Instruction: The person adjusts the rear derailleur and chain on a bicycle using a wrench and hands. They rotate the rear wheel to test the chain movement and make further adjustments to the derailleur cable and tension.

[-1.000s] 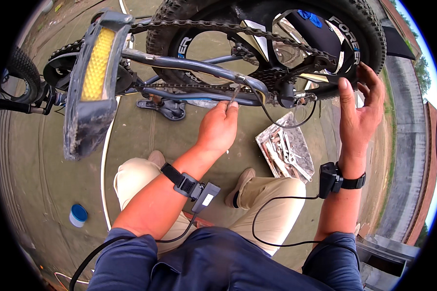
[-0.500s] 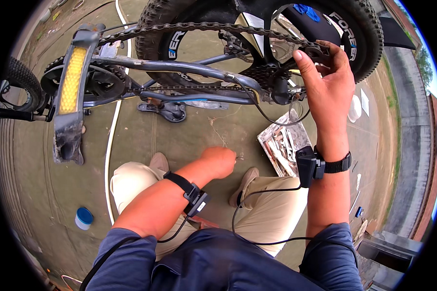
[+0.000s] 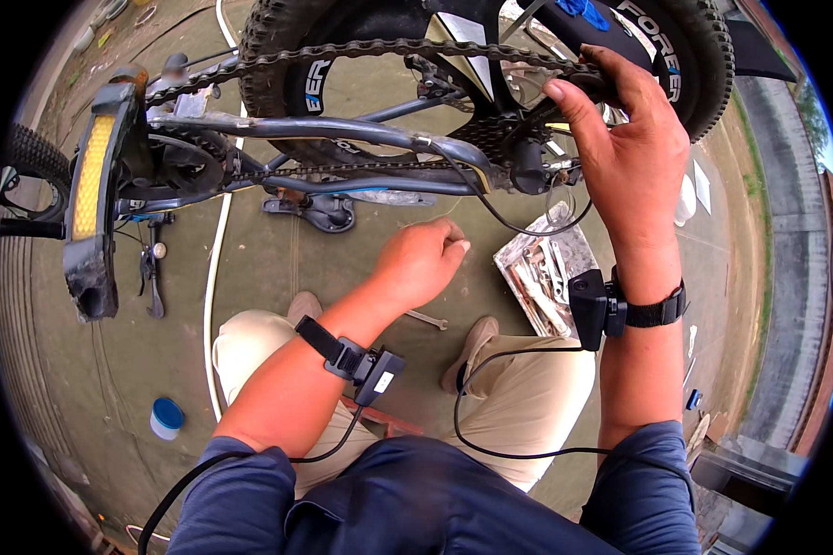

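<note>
A bicycle's rear end stands before me, with its chain [image 3: 370, 49] running above the frame tube to the rear wheel [image 3: 259, 83]. My right hand [image 3: 631, 153] is raised at the rear hub, thumb and fingers closed around the rear derailleur cage, which the hand partly hides along with the chain. Below it show the derailleur body [image 3: 528, 166] and a looping black cable [image 3: 514, 228]. In mid-air under the frame, my left hand [image 3: 421, 264] has its fingers curled in, nothing showing from them. A wrench [image 3: 428, 319] lies on the ground just beneath that hand.
A tray of tools [image 3: 551, 277] rests right of my foot. The crank arm's yellow pedal [image 3: 94, 176] juts out at the left. A saddle [image 3: 324, 213] lies under the frame; a white hose [image 3: 215, 277] crosses the ground. A blue-lidded tub [image 3: 167, 418] stands lower left.
My left hand has risen from the ground toward the frame, and the wrench it mostly covered now lies in plain sight. My right hand keeps its hold. The view has shifted slightly.
</note>
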